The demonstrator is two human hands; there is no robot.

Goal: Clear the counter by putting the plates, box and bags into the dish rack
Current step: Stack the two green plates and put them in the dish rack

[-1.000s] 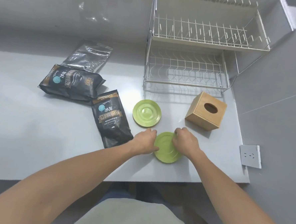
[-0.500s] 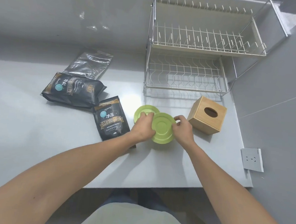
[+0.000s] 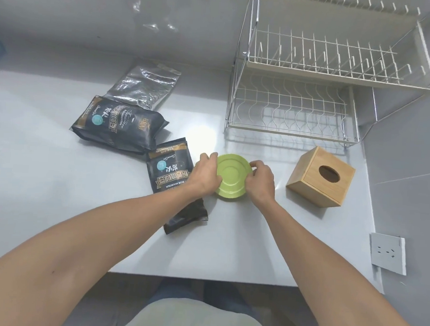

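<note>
- Head view: both hands gripped a green plate (image 3: 232, 179) near the middle of the tabletop (image 3: 43, 202), the left hand (image 3: 206, 175) closed on its left rim and the right hand (image 3: 260, 182) on its right rim. Whether a second plate lay under it could not be told.
- Three bags lay toward the tabletop's back left: a silver bag (image 3: 144, 84) farthest back, a black bag (image 3: 120, 124) in front of it, and another black bag (image 3: 174, 180) touching the left forearm.
- The wooden box (image 3: 320, 177) stood near the right edge, apart from the plate.
- The dish rack (image 3: 292, 109) stood at the back right corner, both tiers bare.
- Judged step: gathering the plates, with nothing racked yet. The next move would call for lifting the plate clear, turning it on edge and sliding it between the rack's wires.
</note>
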